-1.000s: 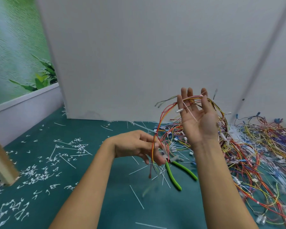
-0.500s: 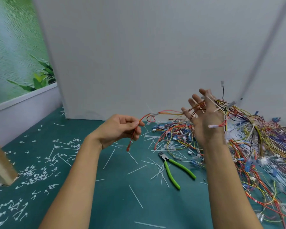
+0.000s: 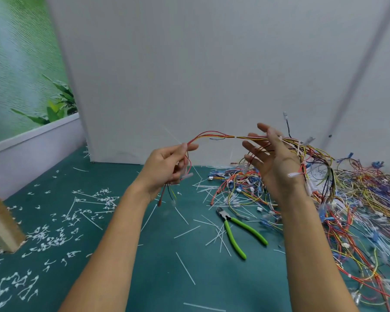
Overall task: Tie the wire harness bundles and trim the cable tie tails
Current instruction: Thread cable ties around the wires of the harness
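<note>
Behind everything, a white partition [image 3: 189, 75] along the desk's far edge. Below it, the green-topped desk [image 3: 144, 280], with a wooden post [image 3: 0, 219] at its left edge. Over the right half and out to the right edge, a loose heap of wire harnesses [image 3: 358, 199] in red, yellow, blue and purple, dotted with small white connectors.

Above the desk's middle, both forearms raised, hands well clear of the top. Left hand [image 3: 162, 170]: fingers curled, thumb and forefinger pinching a thin red-and-yellow wire harness bundle [image 3: 225, 136], loose ends hanging below the palm. Right hand [image 3: 277, 167]: spread wide, palm turned toward the left hand, fingers nearly straight, clasping nothing, with the bundle's other end draped across the fingers and trailing back into the heap. Between the hands, the bundle in a shallow arch.

Beneath the right forearm, flat on the desk at the heap's near-left fringe, green-handled cutters [image 3: 236, 228], nose toward the far-left. Around them, uncut white cable ties [image 3: 185, 268]. Toward the left edge and near-left corner, scattered small trimmed tails [image 3: 52, 237].
</note>
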